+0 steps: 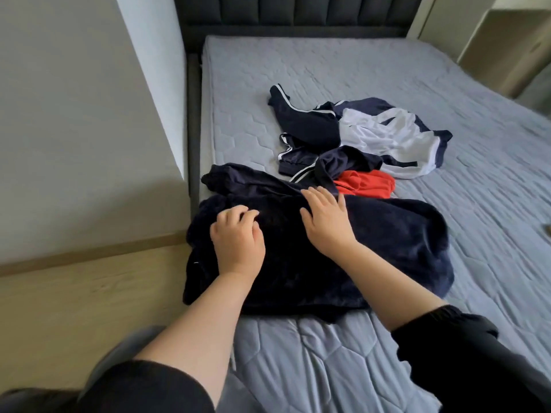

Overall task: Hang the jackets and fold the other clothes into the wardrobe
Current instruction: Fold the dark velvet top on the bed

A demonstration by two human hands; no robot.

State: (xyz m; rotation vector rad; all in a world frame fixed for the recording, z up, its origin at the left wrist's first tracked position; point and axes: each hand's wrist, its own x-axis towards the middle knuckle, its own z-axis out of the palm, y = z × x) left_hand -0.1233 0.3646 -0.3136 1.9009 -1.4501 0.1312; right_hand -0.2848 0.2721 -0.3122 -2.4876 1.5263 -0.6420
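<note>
A dark navy velvety garment (372,248) lies spread across the near left part of the mattress (492,204). My left hand (237,241) sits on its left part with fingers curled, and whether they pinch the cloth does not show. My right hand (326,220) presses flat on its upper middle with fingers straight. Behind it lies a navy track jacket with white stripes and white lining (357,132). A red garment (366,184) peeks out beside the jacket.
A dark padded headboard (298,13) stands at the far end of the bed. A grey wall (74,99) and wooden floor (74,299) lie to the left. Light wooden furniture (512,46) stands at the far right.
</note>
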